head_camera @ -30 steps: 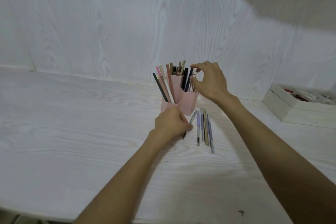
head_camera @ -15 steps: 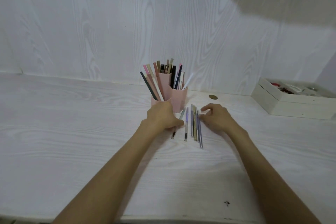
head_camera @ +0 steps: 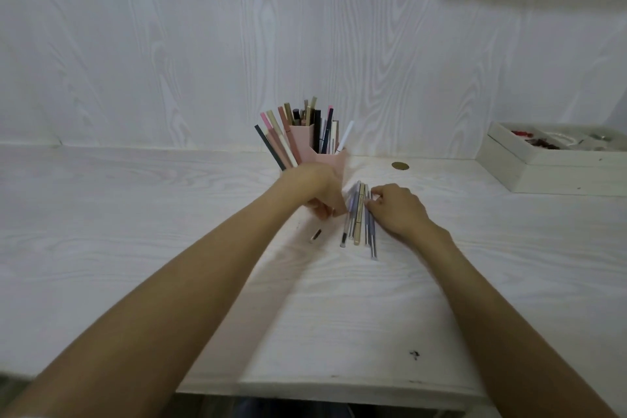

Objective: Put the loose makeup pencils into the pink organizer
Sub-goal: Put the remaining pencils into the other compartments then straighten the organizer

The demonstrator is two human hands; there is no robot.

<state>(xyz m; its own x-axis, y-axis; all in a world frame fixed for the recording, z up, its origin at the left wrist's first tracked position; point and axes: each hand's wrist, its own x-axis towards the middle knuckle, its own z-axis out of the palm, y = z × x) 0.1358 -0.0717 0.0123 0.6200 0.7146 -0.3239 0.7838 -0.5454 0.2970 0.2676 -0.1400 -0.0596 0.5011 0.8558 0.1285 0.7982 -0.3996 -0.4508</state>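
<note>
The pink organizer (head_camera: 334,163) stands at the back of the white table, full of several upright pencils. My left hand (head_camera: 319,192) is just in front of it, fisted on a makeup pencil whose dark tip (head_camera: 315,234) sticks out below the hand. Several loose pencils (head_camera: 358,217) lie side by side on the table, right of that hand. My right hand (head_camera: 397,210) rests at their right side, thumb and forefinger pinched on the rightmost grey-blue pencil (head_camera: 372,244), which still lies on the table.
A white box (head_camera: 543,176) with red and small items sits at the far right. A gold round disc (head_camera: 400,166) is set into the table behind the pencils. The wall rises right behind the organizer. The table's front edge (head_camera: 339,388) is near me.
My right hand came down from the organizer's top to the loose pencils and now pinches one. My left hand has drawn its pencil up and back, closer to the organizer.
</note>
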